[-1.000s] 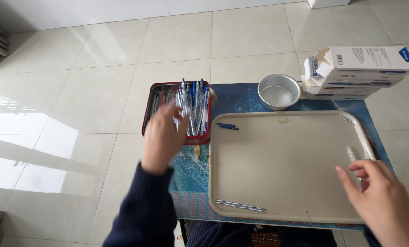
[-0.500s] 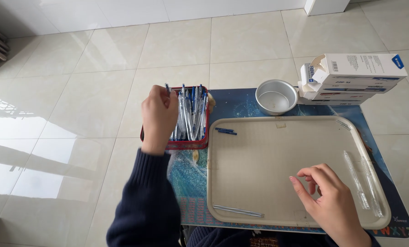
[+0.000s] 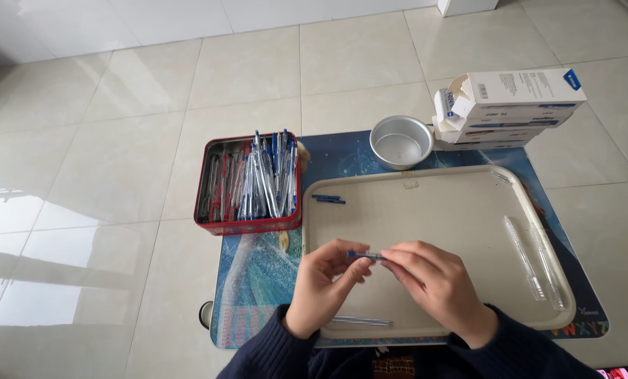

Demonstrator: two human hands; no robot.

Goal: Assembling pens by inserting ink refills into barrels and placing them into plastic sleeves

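left hand [image 3: 322,284] and right hand [image 3: 433,281] both pinch one thin pen part [image 3: 365,255] over the beige tray [image 3: 426,210], fingertips at either end. looks light, stiff, slick plastic, probably easy to fumble; best gripped near the ends.

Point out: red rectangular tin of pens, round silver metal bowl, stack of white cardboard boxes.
Red rectangular tin of pens [image 3: 247,226]: head view, front red wall.
Round silver metal bowl [image 3: 401,144]: head view, inner floor.
Stack of white cardboard boxes [image 3: 521,87]: head view, top box's upper face.
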